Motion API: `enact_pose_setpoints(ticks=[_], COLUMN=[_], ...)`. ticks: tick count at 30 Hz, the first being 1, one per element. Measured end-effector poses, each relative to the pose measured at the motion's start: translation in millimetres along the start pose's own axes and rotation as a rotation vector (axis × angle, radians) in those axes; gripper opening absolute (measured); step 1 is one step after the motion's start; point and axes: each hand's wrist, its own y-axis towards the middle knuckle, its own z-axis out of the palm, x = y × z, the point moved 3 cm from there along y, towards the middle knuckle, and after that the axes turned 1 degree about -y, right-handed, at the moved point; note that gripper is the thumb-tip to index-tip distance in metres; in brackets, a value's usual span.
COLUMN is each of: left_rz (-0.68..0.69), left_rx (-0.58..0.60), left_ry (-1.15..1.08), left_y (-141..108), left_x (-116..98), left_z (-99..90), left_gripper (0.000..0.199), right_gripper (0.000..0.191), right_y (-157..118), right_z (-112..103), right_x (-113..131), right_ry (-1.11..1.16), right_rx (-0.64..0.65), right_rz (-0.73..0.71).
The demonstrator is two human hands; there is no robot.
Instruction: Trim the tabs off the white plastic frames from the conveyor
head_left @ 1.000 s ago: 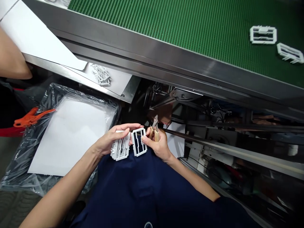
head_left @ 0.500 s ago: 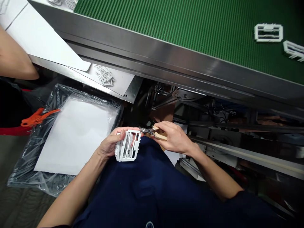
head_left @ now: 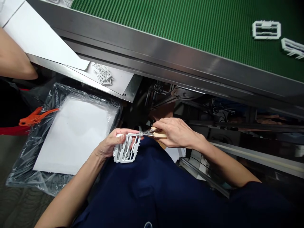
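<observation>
In front of my dark blue clothing, my left hand (head_left: pixel 110 143) is closed on several white plastic frames (head_left: pixel 125 161), held together with their slatted openings showing. My right hand (head_left: pixel 177 133) grips a pair of nippers (head_left: pixel 159 135) with pale yellowish handles. The metal jaws of the nippers are at the upper right corner of the front frame, close to my left fingertips. Whether the jaws are closed on the plastic is too small to tell.
A green conveyor belt (head_left: pixel 166 19) with a metal side rail carries two white frames, one a whole frame (head_left: pixel 266 30). Small white parts (head_left: pixel 102 74) lie on a shelf. A plastic-lined bin (head_left: pixel 64 186) holds a white sheet (head_left: pixel 76 136), with an orange clamp (head_left: pixel 35 117) on it. Another person's arm (head_left: pixel 15 57) is at left.
The nippers have moved left and their jaws now meet the frame's corner. My right hand has shifted slightly up, and the held frames have tilted a little.
</observation>
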Motion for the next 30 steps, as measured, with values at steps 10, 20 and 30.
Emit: enact_pose_setpoints(ticks=[10, 20, 30], left_rz=[0.002, 0.087, 0.140], left_rx=[0.007, -0.157, -0.476], left_ry=[-0.019, -0.111, 0.081], left_y=[0, 9, 31], left_x=[1, -5, -21], left_z=[0.1, 1.7, 28.2], left_gripper=[0.051, 0.046, 0.029], right_gripper=[0.010, 0.035, 0.034], right_y=[-1, 6, 26], right_z=[5, 47, 80], right_x=[-2, 5, 13], right_ry=[0.150, 0.845, 1.682], right_rx=[-0.041, -0.251, -0.240], right_rz=[0.014, 0.408, 0.280])
